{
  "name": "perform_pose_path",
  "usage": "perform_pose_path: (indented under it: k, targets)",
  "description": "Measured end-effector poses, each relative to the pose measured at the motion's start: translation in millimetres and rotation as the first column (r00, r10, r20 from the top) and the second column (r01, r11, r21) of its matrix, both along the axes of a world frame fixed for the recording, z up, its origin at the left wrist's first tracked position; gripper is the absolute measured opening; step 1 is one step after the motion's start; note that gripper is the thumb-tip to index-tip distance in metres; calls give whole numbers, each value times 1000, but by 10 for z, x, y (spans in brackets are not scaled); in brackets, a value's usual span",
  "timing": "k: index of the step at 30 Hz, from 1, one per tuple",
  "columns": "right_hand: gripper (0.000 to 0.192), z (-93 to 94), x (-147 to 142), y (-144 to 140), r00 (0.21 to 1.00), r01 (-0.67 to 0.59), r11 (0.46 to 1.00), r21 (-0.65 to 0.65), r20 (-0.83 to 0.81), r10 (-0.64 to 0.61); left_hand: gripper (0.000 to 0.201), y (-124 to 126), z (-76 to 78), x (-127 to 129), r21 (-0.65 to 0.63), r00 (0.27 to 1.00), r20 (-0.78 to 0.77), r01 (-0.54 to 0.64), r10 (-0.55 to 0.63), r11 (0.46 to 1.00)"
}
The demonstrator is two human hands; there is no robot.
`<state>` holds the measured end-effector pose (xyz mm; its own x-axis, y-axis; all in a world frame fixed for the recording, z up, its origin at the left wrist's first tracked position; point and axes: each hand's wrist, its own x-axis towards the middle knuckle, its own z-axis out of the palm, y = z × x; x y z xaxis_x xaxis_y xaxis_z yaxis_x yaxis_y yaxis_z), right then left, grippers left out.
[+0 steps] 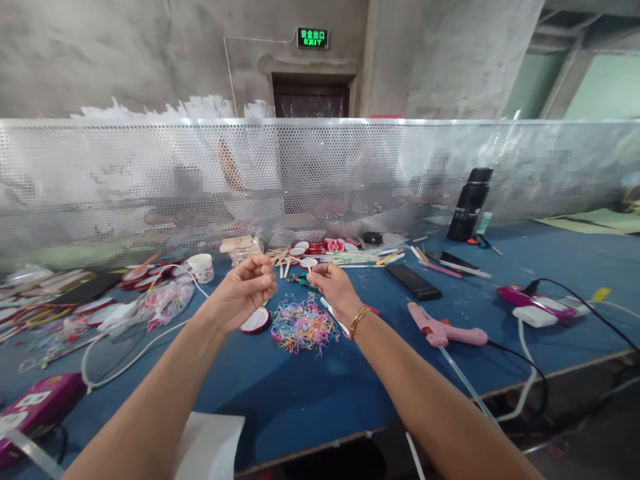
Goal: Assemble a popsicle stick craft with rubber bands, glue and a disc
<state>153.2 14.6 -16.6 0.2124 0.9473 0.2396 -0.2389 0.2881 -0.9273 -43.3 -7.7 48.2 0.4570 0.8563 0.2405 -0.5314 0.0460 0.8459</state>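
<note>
Blue felt covers the desk [300,393], with a tangled heap of thin coloured rubber bands [303,325] lying under my raised hands. My left hand [245,290] is curled nearly closed, fingers pinched, and my right hand [333,283] pinches likewise; what they grip is too small to tell.

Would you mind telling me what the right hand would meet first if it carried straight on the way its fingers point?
Probably the left hand: the right hand points its pinched fingers leftward at it, though depth is unclear.
</note>
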Motion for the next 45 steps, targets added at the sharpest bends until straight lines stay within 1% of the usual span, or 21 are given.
perform_pose_path:
  k: [2, 5, 7, 9, 11, 13, 14, 15, 17, 18, 20, 21, 24, 30, 32, 34, 35, 37, 39, 42, 45]
  targets:
    - [31, 9, 10, -17, 999, 15, 1000, -1, -29, -15, 24, 28, 3, 10, 0, 996, 17, -83, 83, 997]
    - [29, 20, 36, -26, 999, 29, 1000, 9, -38, -28, 15, 91, -3, -14, -6, 972, -18, -234, 234, 972]
    - [29, 16, 50, -27, 999, 22, 1000, 12, -38, -22, 9, 113, -17, -23, 28, 944, -104, -310, 312, 950]
    - [31, 1, 53, -30, 999, -26, 1000, 17, -30, 26, 10, 108, -43, 1, 103, 900, -230, -356, 370, 929]
    - [33, -21, 41, -40, 993, -115, 993, 19, 2, 115, 13, 89, -80, 57, 189, 840, -360, -360, 406, 914]
    - [33, -44, 17, -57, 979, -197, 980, 24, 48, 196, 35, 76, -122, 122, 236, 781, -436, -380, 447, 894]
    - [33, -55, 2, -67, 972, -225, 974, 31, 70, 223, 40, 77, -144, 149, 263, 745, -472, -391, 471, 882]
    - [32, -64, -14, -77, 967, -245, 969, 40, 85, 241, 38, 82, -166, 171, 310, 711, -495, -393, 499, 866]
    - [31, -78, -47, -94, 959, -275, 960, 53, 81, 271, 20, 102, -210, 197, 409, 678, -502, -362, 537, 838]
    - [30, -83, -62, -100, 955, -292, 955, 53, 62, 289, 19, 114, -232, 205, 450, 675, -498, -336, 545, 827]
    - [33, -89, -87, -111, 947, -321, 946, 55, 13, 321, 35, 132, -278, 221, 497, 669, -506, -289, 544, 818]
    - [34, -91, -97, -115, 944, -330, 942, 57, -6, 331, 37, 136, -300, 231, 509, 657, -521, -274, 545, 816]
    - [33, -92, -113, -129, 947, -319, 945, 68, -9, 321, 30, 129, -347, 272, 537, 613, -545, -269, 572, 800]
    - [33, -72, -123, -166, 967, -251, 966, 66, 59, 248, 27, 103, -324, 289, 538, 554, -576, -297, 602, 789]
    - [31, -69, -127, -160, 979, -197, 977, 83, 74, 191, 25, 116, -314, 265, 579, 511, -570, -305, 643, 756]
    - [28, -74, -122, -131, 992, -99, 989, 106, 95, 89, 25, 141, -316, 235, 641, 459, -545, -311, 701, 702]
    - [27, -79, -112, -109, 995, -43, 993, 111, 100, 32, 25, 155, -322, 221, 653, 454, -544, -299, 706, 696]
    - [26, -91, -77, -55, 995, 48, 994, 100, 87, -57, 29, 180, -341, 201, 621, 500, -578, -243, 645, 745]
    - [28, -98, -28, -6, 993, 98, 993, 68, 59, -102, 36, 191, -362, 193, 579, 530, -631, -165, 566, 799]
    - [28, -84, 49, 28, 992, 102, 993, 56, 68, -106, 38, 174, -383, 192, 551, 507, -701, -61, 501, 832]
    - [20, -49, 102, 11, 979, 24, 991, 129, 198, -49, 25, 156, -382, 181, 560, 454, -735, -14, 504, 828]
